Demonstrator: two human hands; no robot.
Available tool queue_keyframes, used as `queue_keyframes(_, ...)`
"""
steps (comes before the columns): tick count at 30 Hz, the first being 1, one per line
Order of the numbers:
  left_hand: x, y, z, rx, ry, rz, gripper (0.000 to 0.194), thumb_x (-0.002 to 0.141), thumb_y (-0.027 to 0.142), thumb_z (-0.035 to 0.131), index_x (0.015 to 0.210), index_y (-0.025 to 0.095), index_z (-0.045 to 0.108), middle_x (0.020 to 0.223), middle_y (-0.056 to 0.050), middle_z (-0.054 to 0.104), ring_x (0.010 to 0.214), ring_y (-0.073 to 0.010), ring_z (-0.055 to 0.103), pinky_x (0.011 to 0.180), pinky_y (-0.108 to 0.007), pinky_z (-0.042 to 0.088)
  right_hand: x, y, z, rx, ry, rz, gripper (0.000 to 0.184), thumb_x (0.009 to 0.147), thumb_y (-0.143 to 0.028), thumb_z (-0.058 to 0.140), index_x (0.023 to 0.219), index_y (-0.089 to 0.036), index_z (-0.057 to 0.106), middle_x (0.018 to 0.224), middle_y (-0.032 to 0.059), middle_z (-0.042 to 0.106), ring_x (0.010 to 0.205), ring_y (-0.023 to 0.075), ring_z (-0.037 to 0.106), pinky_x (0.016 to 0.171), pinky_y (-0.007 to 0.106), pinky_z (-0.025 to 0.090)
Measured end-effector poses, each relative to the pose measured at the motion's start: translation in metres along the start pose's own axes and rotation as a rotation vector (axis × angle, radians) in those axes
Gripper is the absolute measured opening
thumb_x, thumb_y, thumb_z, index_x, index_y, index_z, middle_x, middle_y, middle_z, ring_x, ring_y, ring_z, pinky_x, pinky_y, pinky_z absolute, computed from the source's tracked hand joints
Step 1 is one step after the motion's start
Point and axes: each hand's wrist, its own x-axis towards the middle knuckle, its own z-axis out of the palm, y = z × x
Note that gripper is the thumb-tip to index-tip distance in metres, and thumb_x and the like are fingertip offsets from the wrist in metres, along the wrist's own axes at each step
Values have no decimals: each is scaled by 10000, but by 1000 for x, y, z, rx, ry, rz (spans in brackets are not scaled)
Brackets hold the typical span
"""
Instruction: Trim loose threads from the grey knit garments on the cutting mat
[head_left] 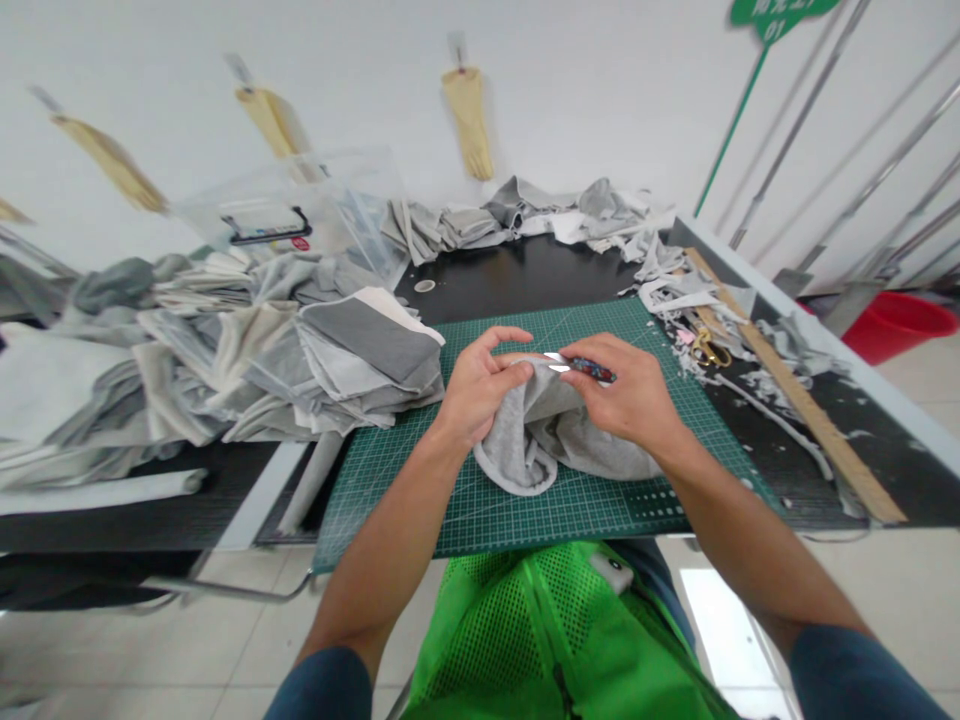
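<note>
My left hand (484, 385) pinches the edge of a grey cloth piece (517, 445) between thumb and fingers, with the index finger curved above it. The cloth hangs in folds onto the green cutting mat (405, 480), and a pale hem shows along its lower rim. In my right hand (622, 385) is a small knife (592, 369) with a dark red-and-blue patterned handle. Its bright blade meets the cloth edge close to my left thumb. Glare hides the blade's exact shape.
Grey and white cloth pieces (367, 345) are heaped on the left, before a clear plastic box (352, 215). More scraps (465, 228) line the back. At right lie gold-handled scissors (707, 348) and a long wooden ruler (802, 400). A red bucket (900, 325) stands beyond the table.
</note>
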Motion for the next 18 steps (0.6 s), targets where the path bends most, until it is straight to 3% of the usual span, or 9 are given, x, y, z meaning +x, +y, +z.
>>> queue_keyframes(18, 0, 2, 2, -39, 20, -34, 586, 716, 200, 938, 1191, 194, 596, 887, -33, 834, 757, -196, 807, 754, -290, 632, 0, -4, 0, -31, 26, 0, 164, 934, -175, 747, 1078, -227, 807, 1022, 70, 814, 915, 237, 748, 799, 382, 604)
